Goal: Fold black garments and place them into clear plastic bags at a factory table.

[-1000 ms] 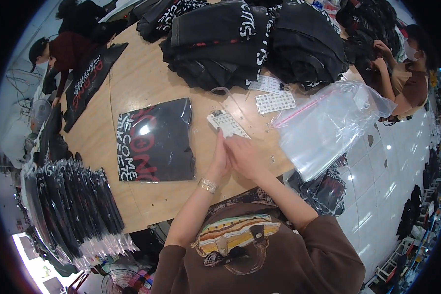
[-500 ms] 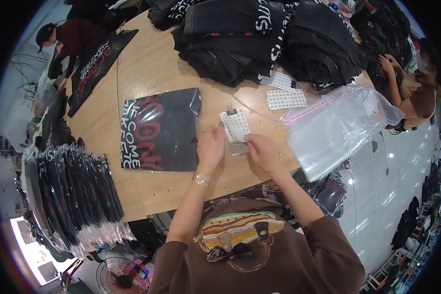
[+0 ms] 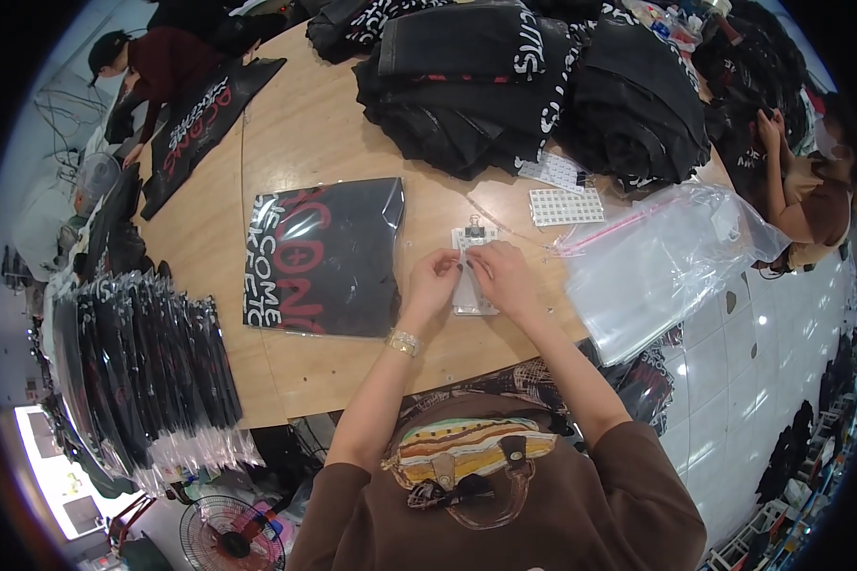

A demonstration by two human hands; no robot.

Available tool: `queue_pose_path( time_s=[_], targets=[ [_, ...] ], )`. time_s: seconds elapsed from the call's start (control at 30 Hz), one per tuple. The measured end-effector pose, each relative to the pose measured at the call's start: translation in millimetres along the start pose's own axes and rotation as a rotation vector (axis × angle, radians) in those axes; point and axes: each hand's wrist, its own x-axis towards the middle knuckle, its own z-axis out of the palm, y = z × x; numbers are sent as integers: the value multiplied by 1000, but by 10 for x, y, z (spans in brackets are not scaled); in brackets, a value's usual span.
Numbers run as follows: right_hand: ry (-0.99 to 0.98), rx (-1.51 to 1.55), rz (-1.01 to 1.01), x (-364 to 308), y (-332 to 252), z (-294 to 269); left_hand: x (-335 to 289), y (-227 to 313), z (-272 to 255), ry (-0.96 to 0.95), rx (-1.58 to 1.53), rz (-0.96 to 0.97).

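Note:
A small stack of white sticker sheets (image 3: 473, 303) lies on the table before me, held at its top by a dark binder clip (image 3: 475, 226). My left hand (image 3: 432, 282) is closed in a pinch at the left side of the stack; what its fingertips hold is too small to make out. My right hand (image 3: 505, 278) covers the stack's right side, thumb and finger pinching the top sheet, almost touching the left fingertips. To their left lies a folded black garment (image 3: 343, 252) with red and white lettering, flat inside a clear plastic bag.
Piles of black garments (image 3: 462, 105) stand at the back. More sticker sheets (image 3: 567, 206) and clear plastic bags (image 3: 652, 262) lie to the right. Bagged garments (image 3: 148, 366) are stacked at the left, above a fan (image 3: 230, 541). Co-workers are at far left and right.
Both hands have come together over the upper part of the sticker stack. My right hand has left the stack's lower edge. The whole view has shifted slightly.

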Motion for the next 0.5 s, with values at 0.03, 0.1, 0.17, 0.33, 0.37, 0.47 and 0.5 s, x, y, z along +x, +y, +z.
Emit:
queue_pose_path(
  time_s=[0.03,0.1,0.17,0.33,0.37,0.47,0.5],
  targets=[
    [-17,-41,-19,25,16,22,-6,-13,12,6,-2,1],
    [-42,-77,-51,77,34,71,-10,-56,12,-8,-22,24],
    [-121,-95,-48,107,65,79,-9,-74,9,-1,-40,31],
    [-171,14,97,174,90,84,-55,-33,7,17,32,104],
    [-193,108,221,192,97,102,-68,-27,-3,37,26,101],
    [-109,167,308,260,164,148,-122,-27,-19,42,26,73],
    [-141,177,291,297,99,159,-204,44,-24,77,19,62]
  ],
)
